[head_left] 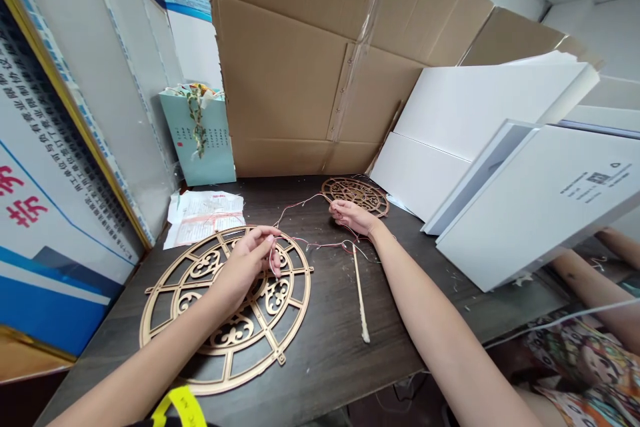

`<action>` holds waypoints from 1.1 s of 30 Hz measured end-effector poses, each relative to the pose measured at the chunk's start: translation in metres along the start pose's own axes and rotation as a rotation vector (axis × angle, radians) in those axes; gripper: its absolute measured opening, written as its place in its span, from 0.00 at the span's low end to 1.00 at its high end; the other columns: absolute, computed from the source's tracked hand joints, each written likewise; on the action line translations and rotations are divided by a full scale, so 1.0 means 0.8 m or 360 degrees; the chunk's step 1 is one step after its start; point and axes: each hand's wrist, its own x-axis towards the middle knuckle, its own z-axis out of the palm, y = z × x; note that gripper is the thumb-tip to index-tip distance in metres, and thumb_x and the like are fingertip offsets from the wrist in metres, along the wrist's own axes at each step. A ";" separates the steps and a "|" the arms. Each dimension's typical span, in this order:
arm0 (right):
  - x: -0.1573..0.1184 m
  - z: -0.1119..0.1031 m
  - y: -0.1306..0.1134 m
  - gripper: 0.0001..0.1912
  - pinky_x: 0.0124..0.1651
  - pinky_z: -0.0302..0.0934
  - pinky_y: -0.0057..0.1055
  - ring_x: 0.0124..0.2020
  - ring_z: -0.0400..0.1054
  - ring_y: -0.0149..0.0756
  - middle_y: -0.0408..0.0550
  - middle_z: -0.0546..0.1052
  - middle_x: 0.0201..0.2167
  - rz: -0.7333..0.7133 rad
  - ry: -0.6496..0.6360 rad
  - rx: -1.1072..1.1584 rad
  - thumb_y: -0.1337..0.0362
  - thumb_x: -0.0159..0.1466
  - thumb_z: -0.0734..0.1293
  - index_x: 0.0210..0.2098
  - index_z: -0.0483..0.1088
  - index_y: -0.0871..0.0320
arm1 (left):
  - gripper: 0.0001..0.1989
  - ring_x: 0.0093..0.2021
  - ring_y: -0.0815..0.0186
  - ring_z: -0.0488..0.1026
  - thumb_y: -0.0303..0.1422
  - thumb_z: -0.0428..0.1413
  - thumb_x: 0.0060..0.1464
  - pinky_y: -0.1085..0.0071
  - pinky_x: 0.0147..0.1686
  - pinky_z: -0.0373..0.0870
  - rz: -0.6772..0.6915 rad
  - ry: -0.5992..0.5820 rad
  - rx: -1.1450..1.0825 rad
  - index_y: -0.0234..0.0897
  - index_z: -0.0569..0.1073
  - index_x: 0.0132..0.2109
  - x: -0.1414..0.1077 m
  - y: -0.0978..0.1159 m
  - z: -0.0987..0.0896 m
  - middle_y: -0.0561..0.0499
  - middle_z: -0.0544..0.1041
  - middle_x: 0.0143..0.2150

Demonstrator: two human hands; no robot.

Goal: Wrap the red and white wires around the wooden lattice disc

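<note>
My left hand (250, 257) is over a large round wooden lattice panel (303, 300) with scrollwork, its thumb and fingers closed on a thin red and white wire. Farther back, my right hand (351, 215) has its fingertips pinched together on the same wire (313, 245), which seems to carry small beads or lights. Loops of it hang slack between my hands. Close behind my right hand lies a smaller, darker round wooden panel (370, 190). A thin pale stick (359, 293) with a whitish lower end rests on the table between my forearms.
Tall cardboard (295, 80) walls off the back of the dark table (330, 347). Printed paper (205, 213) and a light green bag (207, 160) are at back left. White boxes (540, 193) lean at right. Beyond them is another person's arm (595, 297).
</note>
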 end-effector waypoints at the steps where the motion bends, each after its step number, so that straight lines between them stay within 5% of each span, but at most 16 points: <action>1: 0.000 0.000 0.000 0.10 0.27 0.55 0.21 0.26 0.58 0.24 0.41 0.67 0.31 -0.0004 0.0002 0.0009 0.64 0.68 0.71 0.37 0.67 0.63 | 0.19 0.24 0.68 0.70 0.42 0.60 0.60 0.69 0.27 0.71 -0.0031 0.0000 -0.0069 0.36 0.68 0.51 0.000 -0.001 0.001 0.55 0.70 0.29; 11: -0.001 -0.002 0.002 0.09 0.27 0.56 0.21 0.27 0.60 0.24 0.41 0.68 0.32 0.0027 0.0016 0.0038 0.66 0.68 0.71 0.37 0.67 0.63 | 0.08 0.25 0.71 0.69 0.26 0.58 0.59 0.72 0.23 0.73 -0.0167 0.0103 -0.0404 0.33 0.72 0.46 -0.003 0.010 0.003 0.54 0.67 0.33; 33: 0.001 -0.003 0.004 0.10 0.28 0.56 0.22 0.27 0.59 0.25 0.41 0.67 0.31 0.0013 0.0005 -0.0057 0.63 0.68 0.71 0.37 0.68 0.63 | 0.10 0.22 0.74 0.71 0.20 0.55 0.60 0.75 0.22 0.73 -0.0242 0.0286 -0.0422 0.30 0.72 0.48 0.000 0.012 -0.001 0.48 0.75 0.40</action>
